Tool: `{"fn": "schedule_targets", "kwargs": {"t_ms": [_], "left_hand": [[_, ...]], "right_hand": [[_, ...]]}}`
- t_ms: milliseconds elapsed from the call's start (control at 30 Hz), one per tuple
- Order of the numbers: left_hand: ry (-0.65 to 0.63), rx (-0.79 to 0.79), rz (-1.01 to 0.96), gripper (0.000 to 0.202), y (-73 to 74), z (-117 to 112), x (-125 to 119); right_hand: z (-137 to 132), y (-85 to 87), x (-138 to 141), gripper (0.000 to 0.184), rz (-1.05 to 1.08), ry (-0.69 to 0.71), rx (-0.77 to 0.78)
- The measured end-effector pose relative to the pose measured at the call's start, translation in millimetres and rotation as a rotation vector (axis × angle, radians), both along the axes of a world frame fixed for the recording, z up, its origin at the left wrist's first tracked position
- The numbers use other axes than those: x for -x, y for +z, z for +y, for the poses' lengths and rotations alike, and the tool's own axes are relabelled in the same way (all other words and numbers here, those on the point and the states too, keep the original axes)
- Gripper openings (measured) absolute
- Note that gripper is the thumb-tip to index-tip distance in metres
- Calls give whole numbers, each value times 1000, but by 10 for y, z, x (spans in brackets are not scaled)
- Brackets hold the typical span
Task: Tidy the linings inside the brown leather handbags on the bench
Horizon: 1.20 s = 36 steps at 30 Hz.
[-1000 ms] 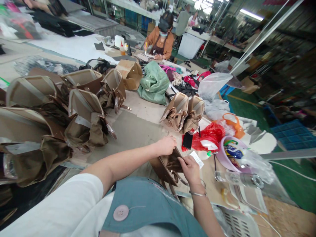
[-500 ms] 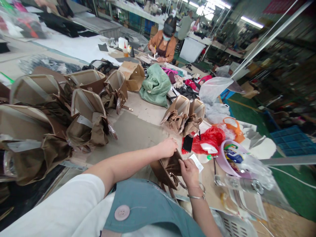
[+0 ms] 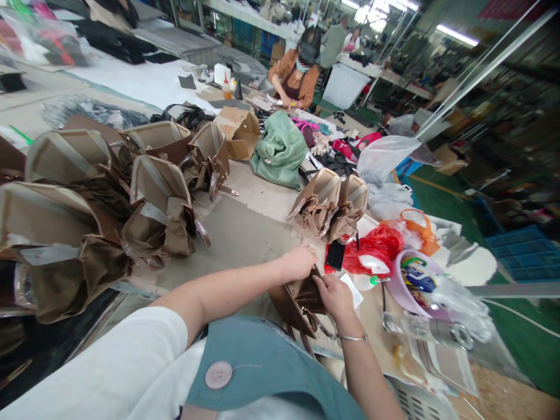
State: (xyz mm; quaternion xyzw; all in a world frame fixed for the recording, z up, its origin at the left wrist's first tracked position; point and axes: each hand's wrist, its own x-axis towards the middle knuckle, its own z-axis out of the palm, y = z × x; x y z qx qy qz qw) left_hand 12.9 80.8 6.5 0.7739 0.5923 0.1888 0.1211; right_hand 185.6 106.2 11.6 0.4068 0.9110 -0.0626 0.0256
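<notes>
Your left hand (image 3: 300, 262) has its fingers curled shut on the far rim of the brown bag (image 3: 287, 308), which stands open at the near edge of the worktop (image 3: 245, 230), right before your apron (image 3: 262, 361). Your right hand (image 3: 336, 296) pinches its right-hand rim between thumb and fingers. A white slip (image 3: 352, 290) lies just beside that hand; a black phone (image 3: 335, 255) lies beyond.

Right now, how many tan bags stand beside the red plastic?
2: the left bag and the right bag, side by side just beyond the black phone. Another behind could be hidden.
</notes>
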Motion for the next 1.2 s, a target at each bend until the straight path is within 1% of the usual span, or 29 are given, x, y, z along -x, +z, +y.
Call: {"fn": "schedule_targets", "kwargs": {"t_ms": [200,267,367,533,633,767,933,1033,1200], "left_hand": [[15,-13,7,16,-20,20,-11],[12,-19,8,16,-21,25,-15],[12,-12,4,14,-25,28,-16],[-14,-17,16,14,-25,29,-14],[-31,-19,31,13,-12,22,-11],[-9,-21,29,14,19,6,-2],[-1,17,38,15,65,1,-25],[-1,39,33,15,60,14,-44],[0,50,-23,15,56,-14,20]], "right_hand": [[-6,-21,6,45,0,-9,-36],[-11,-14,3,46,4,-25,-23],[-11,11,-2,48,18,-46,38],[7,40,2,42,170,-79,116],[17,19,2,40,237,-48,155],[11,-22,-7,40,287,-18,169],[15,-32,11,45,268,-21,169],[38,-40,37,46,233,-26,165],[50,-43,69,42,142,-27,84]]}}
